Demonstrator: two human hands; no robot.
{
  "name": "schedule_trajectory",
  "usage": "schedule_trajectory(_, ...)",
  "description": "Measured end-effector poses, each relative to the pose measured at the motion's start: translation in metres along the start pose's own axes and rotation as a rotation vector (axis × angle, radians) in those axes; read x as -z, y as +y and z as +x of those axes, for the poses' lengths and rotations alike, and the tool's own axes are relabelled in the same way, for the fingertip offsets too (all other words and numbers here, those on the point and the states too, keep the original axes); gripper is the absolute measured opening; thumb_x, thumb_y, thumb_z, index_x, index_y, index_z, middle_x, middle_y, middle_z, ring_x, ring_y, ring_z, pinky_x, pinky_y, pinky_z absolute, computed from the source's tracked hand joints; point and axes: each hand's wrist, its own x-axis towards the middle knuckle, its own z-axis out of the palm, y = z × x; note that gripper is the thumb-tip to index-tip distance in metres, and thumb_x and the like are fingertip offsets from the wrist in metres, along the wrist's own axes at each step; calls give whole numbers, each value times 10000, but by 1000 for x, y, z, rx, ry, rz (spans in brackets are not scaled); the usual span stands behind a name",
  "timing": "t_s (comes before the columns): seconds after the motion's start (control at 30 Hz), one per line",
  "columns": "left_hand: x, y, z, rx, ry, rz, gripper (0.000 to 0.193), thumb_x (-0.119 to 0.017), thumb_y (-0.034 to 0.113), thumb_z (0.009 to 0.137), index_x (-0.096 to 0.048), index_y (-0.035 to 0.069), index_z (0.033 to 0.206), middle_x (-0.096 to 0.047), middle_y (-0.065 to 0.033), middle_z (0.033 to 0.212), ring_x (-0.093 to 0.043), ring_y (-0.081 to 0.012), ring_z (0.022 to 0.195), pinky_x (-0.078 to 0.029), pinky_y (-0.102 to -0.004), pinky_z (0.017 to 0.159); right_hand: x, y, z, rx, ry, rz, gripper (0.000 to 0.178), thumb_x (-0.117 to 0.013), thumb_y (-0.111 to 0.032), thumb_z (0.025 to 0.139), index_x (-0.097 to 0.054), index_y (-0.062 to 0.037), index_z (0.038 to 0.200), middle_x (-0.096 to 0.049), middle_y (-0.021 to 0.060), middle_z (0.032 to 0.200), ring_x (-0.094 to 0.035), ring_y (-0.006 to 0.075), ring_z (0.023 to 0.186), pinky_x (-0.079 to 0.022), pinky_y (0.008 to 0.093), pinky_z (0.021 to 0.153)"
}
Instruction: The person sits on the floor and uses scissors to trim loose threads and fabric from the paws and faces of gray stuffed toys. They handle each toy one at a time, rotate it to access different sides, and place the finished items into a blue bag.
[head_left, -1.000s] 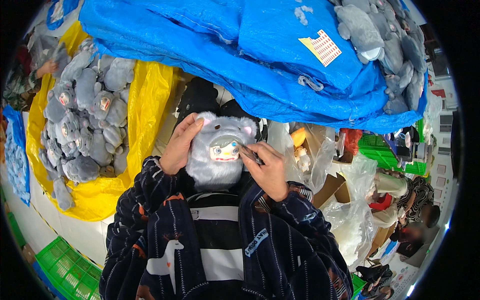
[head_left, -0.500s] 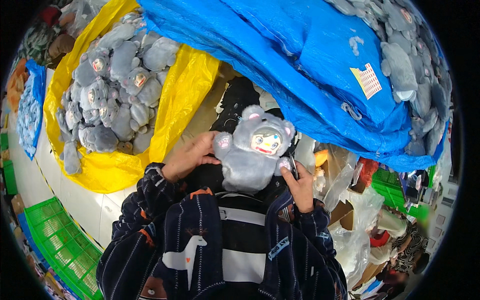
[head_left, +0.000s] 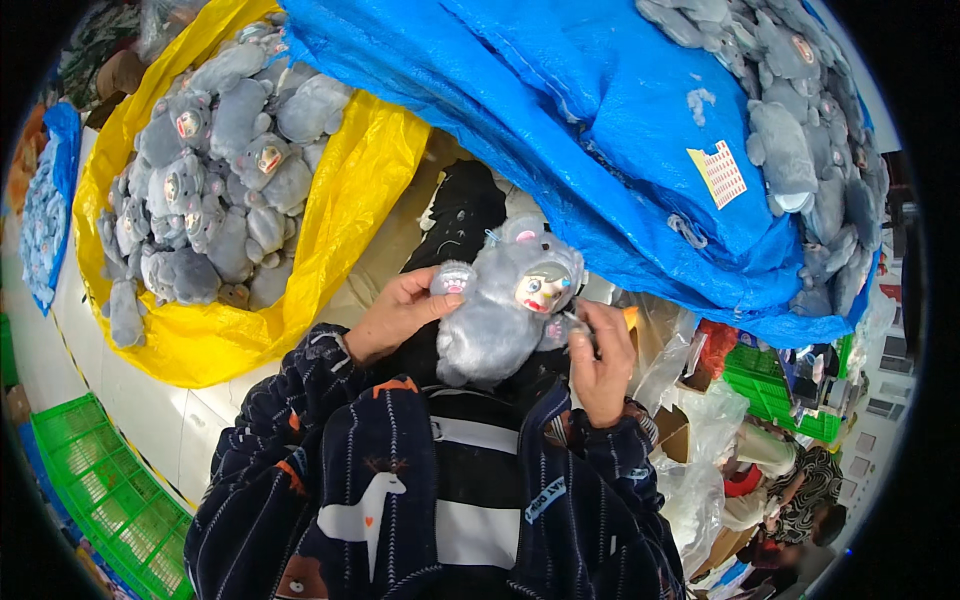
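Observation:
A grey plush doll [head_left: 488, 335] with bear ears, a painted doll face and pink paw pads rests over my lap, tilted to the right. My left hand [head_left: 395, 312] pinches its raised paw, at the left, between thumb and fingers. Beside the doll's other paw [head_left: 556, 331] is my right hand [head_left: 603, 362], its fingers curled together. A small dark bit shows at those fingertips, too small to name. Past the doll's head, a short light-blue loop stands up near one ear.
To the left, a yellow sack [head_left: 235, 355] holds many grey plush dolls. A blue tarp sack [head_left: 600, 130] with more dolls spreads across the far right. Green crates [head_left: 100, 490] stand lower left; clear plastic bags [head_left: 697, 500] and cardboard lie at the right, near another person [head_left: 805, 490].
The doll has turned and tilted to the right, its face now angled that way. My right hand has lifted slightly and its fingers have curled. My left hand keeps hold of the paw.

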Motion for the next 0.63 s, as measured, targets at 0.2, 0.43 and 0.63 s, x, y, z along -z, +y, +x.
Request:
schedule_trajectory(0.2, -12, 9, 9, -11, -182, -2, 255, -597, 151, 903, -579, 26, 1125, -579, 34, 978, -499, -27, 883, -424, -195, 793, -11, -31, 30, 276, -66, -199, 398, -731, -128, 729, -605, -45, 1098, -584, 94, 945, -619, 246, 756, -506, 335, 631)
schedule_trajectory(0.43, -12, 8, 11, -19, -240, 2, 269, -591, 121, 901, -563, 28, 1151, -596, 19, 1015, -522, -38, 914, -438, -208, 825, -15, -34, 33, 312, -114, -282, 402, -723, -142, 741, -594, -44, 1110, -568, 80, 917, -606, 245, 725, -501, 338, 612)
schedule_trajectory(0.63, -10, 7, 10, -17, -265, 5, 262, -583, 126, 906, -562, 29, 1148, -589, 23, 1021, -510, -32, 915, -427, -195, 829, -16, -32, 32, 301, -138, -230, 397, -719, -146, 749, -593, -44, 1111, -570, 86, 924, -608, 249, 728, -504, 337, 618)
